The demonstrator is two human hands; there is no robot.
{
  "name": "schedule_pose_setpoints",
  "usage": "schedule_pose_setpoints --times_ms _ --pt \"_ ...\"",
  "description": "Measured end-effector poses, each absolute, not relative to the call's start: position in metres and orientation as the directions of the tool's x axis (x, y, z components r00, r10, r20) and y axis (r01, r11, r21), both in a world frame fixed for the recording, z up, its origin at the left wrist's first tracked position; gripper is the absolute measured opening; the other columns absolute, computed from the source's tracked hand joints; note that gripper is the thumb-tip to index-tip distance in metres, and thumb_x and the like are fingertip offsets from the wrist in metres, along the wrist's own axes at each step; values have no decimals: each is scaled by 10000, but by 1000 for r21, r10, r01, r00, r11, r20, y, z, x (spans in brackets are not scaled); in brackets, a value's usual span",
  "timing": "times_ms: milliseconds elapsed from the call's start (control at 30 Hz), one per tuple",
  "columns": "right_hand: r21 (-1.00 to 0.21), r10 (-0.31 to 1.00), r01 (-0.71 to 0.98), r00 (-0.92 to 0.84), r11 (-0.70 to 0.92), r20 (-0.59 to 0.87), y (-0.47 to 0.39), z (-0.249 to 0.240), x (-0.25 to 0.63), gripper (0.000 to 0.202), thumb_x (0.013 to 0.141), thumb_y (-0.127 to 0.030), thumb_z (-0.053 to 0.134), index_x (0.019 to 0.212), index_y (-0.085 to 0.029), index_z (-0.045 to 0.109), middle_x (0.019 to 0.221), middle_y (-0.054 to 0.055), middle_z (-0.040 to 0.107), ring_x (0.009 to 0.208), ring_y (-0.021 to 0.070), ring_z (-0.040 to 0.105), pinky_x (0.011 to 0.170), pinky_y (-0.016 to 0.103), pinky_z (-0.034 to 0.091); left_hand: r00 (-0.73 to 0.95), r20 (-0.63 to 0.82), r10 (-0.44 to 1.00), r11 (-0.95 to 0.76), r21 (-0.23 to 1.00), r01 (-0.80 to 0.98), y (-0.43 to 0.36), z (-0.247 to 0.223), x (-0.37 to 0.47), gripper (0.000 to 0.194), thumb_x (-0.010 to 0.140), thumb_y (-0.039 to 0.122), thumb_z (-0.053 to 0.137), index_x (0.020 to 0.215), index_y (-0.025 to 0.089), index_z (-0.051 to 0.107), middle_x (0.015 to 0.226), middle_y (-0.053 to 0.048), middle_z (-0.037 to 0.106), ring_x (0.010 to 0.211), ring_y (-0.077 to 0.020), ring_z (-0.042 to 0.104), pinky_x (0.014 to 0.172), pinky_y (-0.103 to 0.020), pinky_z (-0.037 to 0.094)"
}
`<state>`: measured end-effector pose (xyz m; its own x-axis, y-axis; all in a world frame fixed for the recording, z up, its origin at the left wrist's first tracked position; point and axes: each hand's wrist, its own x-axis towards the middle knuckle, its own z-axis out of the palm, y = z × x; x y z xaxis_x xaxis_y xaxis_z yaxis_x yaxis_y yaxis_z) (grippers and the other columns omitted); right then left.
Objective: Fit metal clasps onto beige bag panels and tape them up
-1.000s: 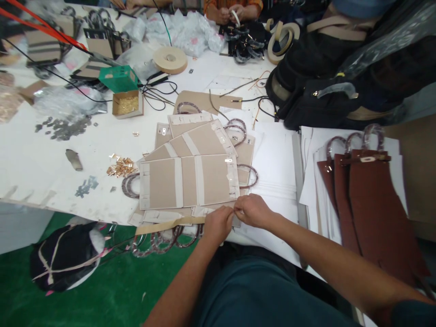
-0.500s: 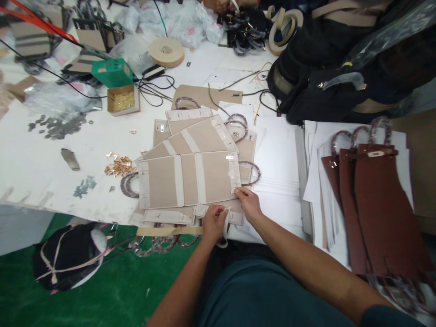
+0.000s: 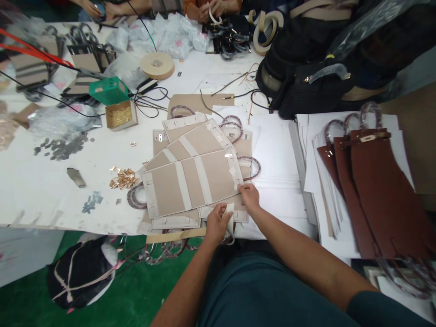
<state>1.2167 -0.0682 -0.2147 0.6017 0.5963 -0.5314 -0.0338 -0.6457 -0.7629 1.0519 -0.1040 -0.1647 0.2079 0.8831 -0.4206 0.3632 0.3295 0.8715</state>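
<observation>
Low at the front edge of the table, my left hand [image 3: 216,223] is closed on a cream strip of tape [image 3: 230,218] that hangs down from the fingers. My right hand [image 3: 250,196] pinches the lower right corner of the top beige bag panel [image 3: 216,178]; whether a bit of tape is under the fingertips is hidden. Pale tape bands cross this panel, and a small metal plate sits near its right end. Beneath it lie fanned-out panels [image 3: 200,138] of the same kind, with wrapped brown handles [image 3: 250,165] sticking out.
Gold clasps [image 3: 124,178] lie left of the panels, near grey metal pieces [image 3: 64,145] and a box of gold fasteners [image 3: 121,114]. A tape roll [image 3: 157,66] is farther back. Brown bag pieces [image 3: 378,181] rest on paper at right, below black bags [image 3: 313,86]. Another person's hands [image 3: 213,10] work opposite.
The top panel has tilted, its right end now higher. My left hand has come up slightly with the tape strip; my right hand stays at the corner. The whole view has shifted a little.
</observation>
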Motion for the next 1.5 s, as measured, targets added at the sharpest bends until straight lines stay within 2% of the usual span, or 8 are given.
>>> schedule_pose_setpoints --times_ms 167,367,500,667,800,967,1100,1500 --pt "-797 702 -26 455 -604 -547 -71 -184 1231 392 906 -569 503 846 -208 642 539 -42 533 434 153 508 434 282 446 211 -419 883 304 854 423 -95 -152 1049 690 808 371 714 1429 138 523 768 21 682 675 -156 632 666 -271 487" --pt "-902 976 390 -31 -185 -214 -85 -132 1245 254 794 -309 759 1044 -261 757 1009 16 727 886 170 671 854 295 505 364 -310 878 75 842 535 -77 -142 1052 307 862 318 659 1137 203 734 937 -38 765 848 -201 685 796 -297 500" --pt "-659 939 740 -308 137 -151 -70 -111 1251 122 897 -265 654 950 -255 763 955 27 745 928 196 667 840 309 451 401 -288 870 -1 811 585 -67 -136 1059 112 852 243 653 896 222 753 884 -19 751 826 -184 663 753 -264 448" --pt "-438 869 845 -437 309 -230 -48 -94 1255 113 872 -263 638 849 -209 734 875 68 749 850 235 664 806 350 414 378 -255 890 -71 742 667 -57 -131 1068 144 865 230 633 726 214 671 734 -8 660 704 -167 578 674 -260 352" --pt "-590 934 801 -282 104 -218 -32 -102 1261 124 827 -239 640 734 -205 715 810 59 736 812 226 648 799 348 419 326 -221 919 -71 721 689 -50 -129 1077 217 940 279 550 752 222 642 747 -20 640 707 -172 558 678 -268 344" --pt "-859 905 298 231 -416 -358 15 -131 1276 168 783 -362 702 764 -202 748 784 35 741 762 209 650 699 301 482 197 -224 954 74 819 569 -46 -140 1075 227 933 392 587 803 231 682 799 -33 674 765 -190 593 745 -284 397" --pt "-879 857 156 350 -450 -377 61 -155 1267 358 810 -500 661 964 -196 772 913 45 775 791 207 678 656 288 514 96 -341 935 273 867 417 -43 -162 1068 260 897 438 615 799 209 693 723 -5 671 701 -180 604 689 -270 436" --pt "-884 792 116 509 -452 -338 86 -200 1231 317 816 -484 643 901 -216 788 844 2 768 759 183 668 705 272 504 15 -485 874 456 831 319 -30 -183 1066 349 836 518 659 754 181 692 673 8 654 650 -159 583 654 -260 452"
